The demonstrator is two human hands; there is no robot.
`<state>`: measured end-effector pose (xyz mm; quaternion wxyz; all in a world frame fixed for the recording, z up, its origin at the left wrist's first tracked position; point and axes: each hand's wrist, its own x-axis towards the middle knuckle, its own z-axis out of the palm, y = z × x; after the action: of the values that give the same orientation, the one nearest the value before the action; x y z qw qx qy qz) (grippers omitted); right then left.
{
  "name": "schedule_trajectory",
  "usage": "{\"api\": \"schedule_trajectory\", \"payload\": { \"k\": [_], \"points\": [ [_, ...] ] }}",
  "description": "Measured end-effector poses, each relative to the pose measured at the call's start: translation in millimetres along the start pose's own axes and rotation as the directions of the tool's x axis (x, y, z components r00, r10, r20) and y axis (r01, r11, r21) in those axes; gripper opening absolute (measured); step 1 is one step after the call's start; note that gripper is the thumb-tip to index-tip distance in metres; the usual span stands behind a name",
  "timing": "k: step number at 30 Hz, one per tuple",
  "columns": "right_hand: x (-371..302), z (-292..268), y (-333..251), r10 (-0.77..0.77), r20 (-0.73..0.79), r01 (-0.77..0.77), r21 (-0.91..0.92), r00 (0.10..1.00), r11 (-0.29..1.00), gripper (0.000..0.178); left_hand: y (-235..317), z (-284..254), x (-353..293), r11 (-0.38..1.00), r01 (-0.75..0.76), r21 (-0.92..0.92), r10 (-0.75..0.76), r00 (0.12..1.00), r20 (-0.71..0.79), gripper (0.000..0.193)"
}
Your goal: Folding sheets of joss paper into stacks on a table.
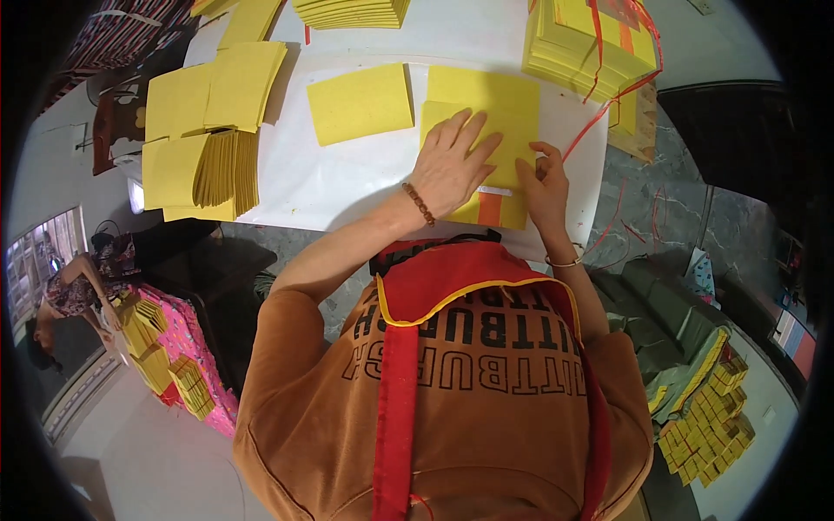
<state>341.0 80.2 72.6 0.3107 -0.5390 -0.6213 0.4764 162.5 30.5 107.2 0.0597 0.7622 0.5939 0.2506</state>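
A yellow paper piece (482,87) with an orange patch and a thin white strip lies near the front edge of the white table, a crease or layer edge running across its upper part. My left hand (453,161) rests flat on it, fingers spread. At the paper's right edge is my right hand (546,182), its fingers curled and its thumb over the paper; the fingers' undersides are hidden. Just left of it lies a separate flat yellow paper piece (360,104), which neither hand touches.
Stacks of folded yellow paper (208,130) stand at the table's left side. A bundle (586,48) with red string sits at the back right, its string trailing down. Farther left, another person (78,291) works by yellow stacks on a pink cloth. Many yellow bundles (708,425) lie at lower right.
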Motion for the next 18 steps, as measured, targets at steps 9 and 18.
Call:
{"api": "schedule_trajectory", "payload": {
  "k": [9, 18],
  "points": [
    [-26.4, -0.8, -6.7, -0.603, 0.126, 0.486, -0.728, 0.788, 0.484, 0.044, -9.0, 31.2, -18.6, 0.991, 0.058, 0.117, -0.066, 0.996, 0.066, 0.046],
    [-47.0, -4.4, 0.2, -0.294, 0.439, 0.522, -0.614, 0.849, 0.592, 0.053, -20.1, 16.3, -19.9, 0.994, -0.087, -0.06, 0.093, 0.989, 0.112, 0.045]
  ]
}}
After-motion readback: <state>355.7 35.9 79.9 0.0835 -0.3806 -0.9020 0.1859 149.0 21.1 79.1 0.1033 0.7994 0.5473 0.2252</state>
